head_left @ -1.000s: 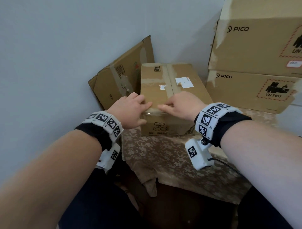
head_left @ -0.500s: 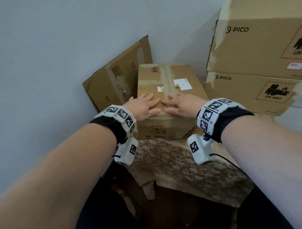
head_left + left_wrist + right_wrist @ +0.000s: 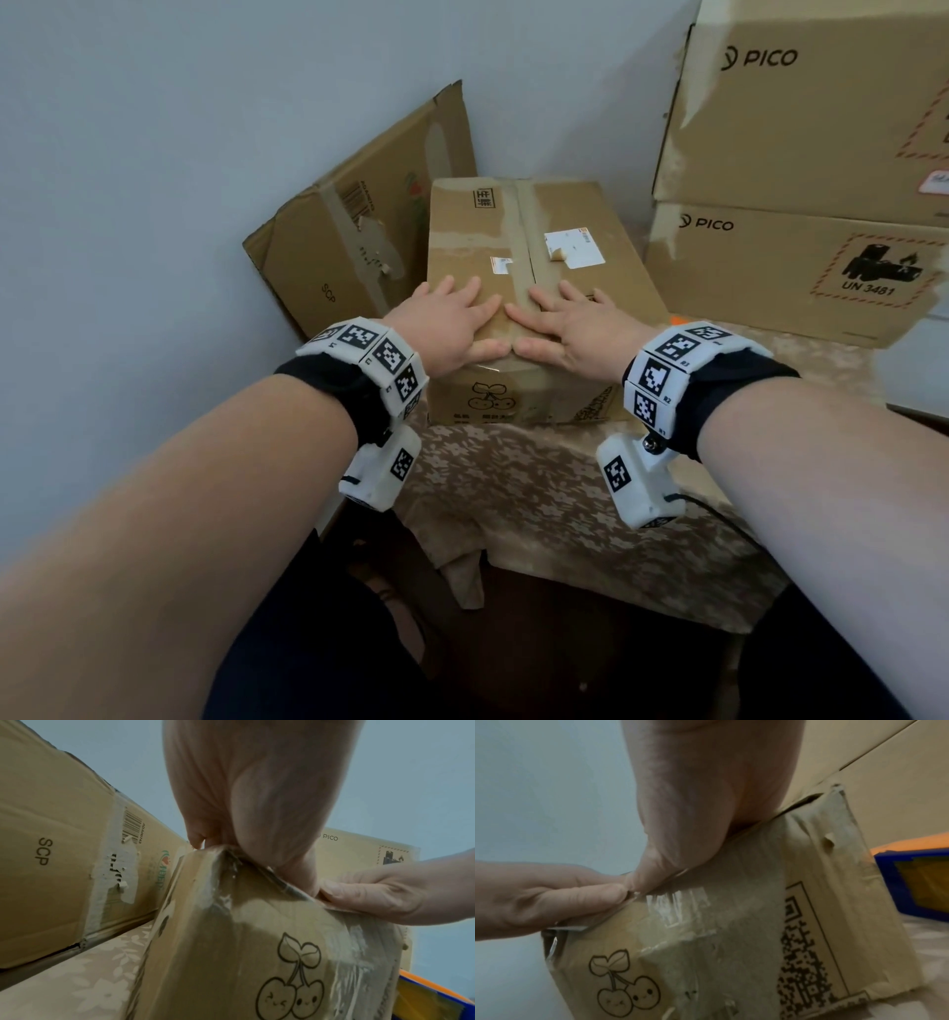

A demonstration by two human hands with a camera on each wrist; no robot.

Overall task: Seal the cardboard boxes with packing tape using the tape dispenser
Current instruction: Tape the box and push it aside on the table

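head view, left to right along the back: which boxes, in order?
Flattened box leaning on the wall → the box with both hands flat on top → stacked PICO boxes.

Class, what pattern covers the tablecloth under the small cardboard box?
A pale floral print on beige tablecloth, clearest in the head view.

The head view is evenly, softly lit and sharp, bending outward at its edges. Both wrist views are dimmer and softer; glare streaks the clear packing tape on the brown cardboard box.
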